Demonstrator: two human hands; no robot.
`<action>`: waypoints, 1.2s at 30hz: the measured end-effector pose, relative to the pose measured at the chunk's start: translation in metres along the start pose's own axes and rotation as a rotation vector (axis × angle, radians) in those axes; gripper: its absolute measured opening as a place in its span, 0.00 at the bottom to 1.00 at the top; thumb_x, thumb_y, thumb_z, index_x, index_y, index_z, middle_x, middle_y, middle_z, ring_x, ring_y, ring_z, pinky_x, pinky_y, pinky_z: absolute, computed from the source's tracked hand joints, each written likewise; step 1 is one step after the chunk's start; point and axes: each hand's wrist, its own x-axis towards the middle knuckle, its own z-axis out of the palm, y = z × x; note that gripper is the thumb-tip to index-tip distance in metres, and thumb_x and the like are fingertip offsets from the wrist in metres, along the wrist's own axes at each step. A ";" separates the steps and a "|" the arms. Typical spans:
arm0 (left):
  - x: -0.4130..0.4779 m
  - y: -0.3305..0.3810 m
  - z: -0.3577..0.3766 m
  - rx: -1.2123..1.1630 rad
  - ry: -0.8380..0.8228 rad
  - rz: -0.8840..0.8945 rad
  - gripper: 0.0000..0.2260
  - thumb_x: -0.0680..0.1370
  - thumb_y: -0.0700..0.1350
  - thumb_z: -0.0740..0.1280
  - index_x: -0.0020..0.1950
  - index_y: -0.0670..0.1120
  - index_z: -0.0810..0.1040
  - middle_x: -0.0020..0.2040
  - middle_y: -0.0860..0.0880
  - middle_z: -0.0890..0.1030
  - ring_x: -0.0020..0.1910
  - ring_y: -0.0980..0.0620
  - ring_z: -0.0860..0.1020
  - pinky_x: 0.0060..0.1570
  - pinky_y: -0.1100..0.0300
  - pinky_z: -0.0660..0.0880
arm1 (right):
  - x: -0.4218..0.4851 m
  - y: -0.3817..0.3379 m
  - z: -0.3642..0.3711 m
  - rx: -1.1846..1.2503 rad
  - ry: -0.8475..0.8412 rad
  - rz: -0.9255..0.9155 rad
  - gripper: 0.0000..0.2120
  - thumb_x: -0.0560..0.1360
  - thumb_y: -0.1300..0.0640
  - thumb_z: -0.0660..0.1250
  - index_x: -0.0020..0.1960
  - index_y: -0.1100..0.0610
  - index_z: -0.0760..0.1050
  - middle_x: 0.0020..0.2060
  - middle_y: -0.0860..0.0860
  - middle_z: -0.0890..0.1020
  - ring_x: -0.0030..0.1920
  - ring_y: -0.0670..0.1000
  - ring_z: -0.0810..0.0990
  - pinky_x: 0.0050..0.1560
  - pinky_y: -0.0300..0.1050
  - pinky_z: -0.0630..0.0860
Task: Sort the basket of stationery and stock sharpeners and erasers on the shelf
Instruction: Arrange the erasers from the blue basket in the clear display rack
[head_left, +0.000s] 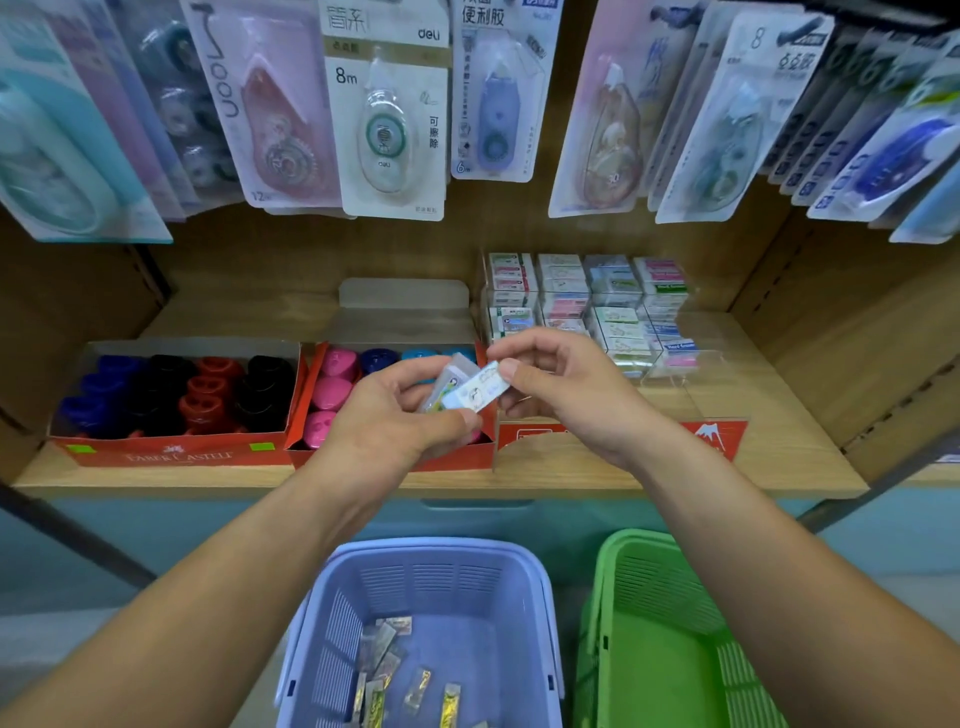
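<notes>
Two bare hands meet at the centre of the view, above a wooden shelf. The left hand grips a few small wrapped erasers, fingers curled beneath them. The right hand pinches the end of the top eraser between thumb and forefinger. At 9 o'clock, red boxes hold sharpeners. At 1 o'clock from the hands, a clear rack holds stacked erasers. At 6 o'clock sits a lilac basket containing small packets; at 5 o'clock, a green basket. Correction tape packs hang at 12 o'clock.

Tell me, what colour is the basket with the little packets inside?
The basket is pale purple; the head view shows it.
</notes>
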 end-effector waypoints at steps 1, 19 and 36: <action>0.000 0.000 0.000 -0.005 -0.004 0.005 0.20 0.73 0.28 0.73 0.60 0.46 0.79 0.50 0.45 0.87 0.43 0.50 0.85 0.43 0.60 0.82 | -0.001 0.001 0.000 0.028 -0.001 0.001 0.07 0.80 0.64 0.67 0.55 0.56 0.81 0.42 0.55 0.84 0.40 0.51 0.83 0.45 0.47 0.81; 0.013 -0.022 0.034 0.119 0.060 -0.011 0.11 0.79 0.33 0.68 0.57 0.46 0.82 0.49 0.43 0.83 0.39 0.52 0.84 0.39 0.63 0.81 | -0.039 0.066 -0.075 0.053 0.551 0.035 0.08 0.76 0.67 0.71 0.49 0.55 0.80 0.40 0.51 0.82 0.34 0.50 0.82 0.37 0.42 0.80; 0.024 -0.027 0.035 0.228 0.143 0.040 0.11 0.75 0.37 0.75 0.52 0.47 0.76 0.43 0.46 0.87 0.37 0.49 0.81 0.39 0.58 0.78 | 0.041 0.071 -0.147 -0.786 0.611 0.060 0.08 0.79 0.54 0.68 0.57 0.49 0.82 0.56 0.52 0.76 0.56 0.52 0.78 0.57 0.41 0.71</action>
